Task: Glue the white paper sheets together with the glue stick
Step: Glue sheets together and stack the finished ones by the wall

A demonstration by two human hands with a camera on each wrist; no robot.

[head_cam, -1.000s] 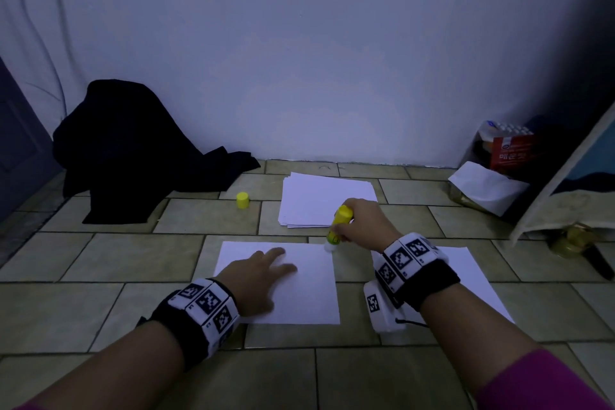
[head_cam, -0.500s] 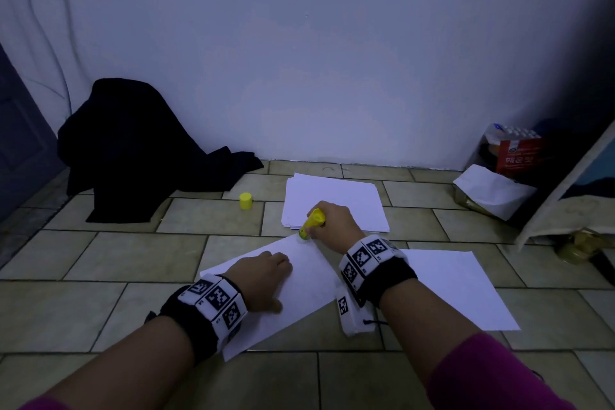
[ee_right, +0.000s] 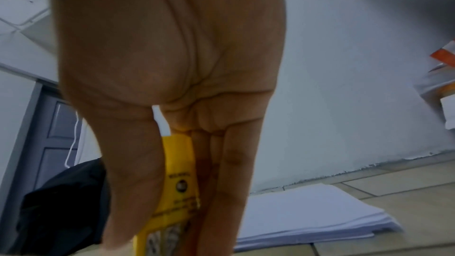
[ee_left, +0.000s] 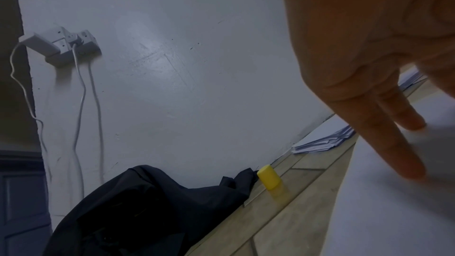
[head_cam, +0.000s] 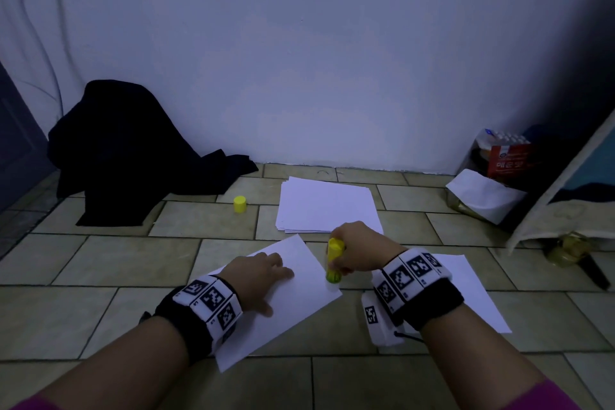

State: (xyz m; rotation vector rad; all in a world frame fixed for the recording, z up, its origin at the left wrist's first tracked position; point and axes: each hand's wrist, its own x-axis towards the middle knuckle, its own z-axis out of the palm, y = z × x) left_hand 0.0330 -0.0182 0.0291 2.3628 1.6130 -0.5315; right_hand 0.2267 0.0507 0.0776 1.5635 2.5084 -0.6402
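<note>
A white paper sheet point(head_cam: 299, 296) lies turned at an angle on the tiled floor. My left hand point(head_cam: 256, 276) presses flat on it with fingers point(ee_left: 389, 149) spread. My right hand point(head_cam: 356, 251) grips the yellow glue stick point(head_cam: 333, 260), tip down on the sheet's right edge near its corner. In the right wrist view the thumb and fingers wrap the glue stick point(ee_right: 179, 182). A second white sheet point(head_cam: 472, 289) lies under my right wrist. A stack of white paper point(head_cam: 326, 206) sits behind, toward the wall.
The yellow glue cap point(head_cam: 240, 204) stands on the floor left of the stack, seen also as the cap point(ee_left: 269, 177). A black cloth heap point(head_cam: 126, 156) lies at the left wall. Bags and a red box point(head_cam: 506, 156) crowd the right corner.
The sheet under my left hand has rotated further counter-clockwise. My right hand drew the glue stick back along the sheet's right edge, from the far corner toward the near right corner.
</note>
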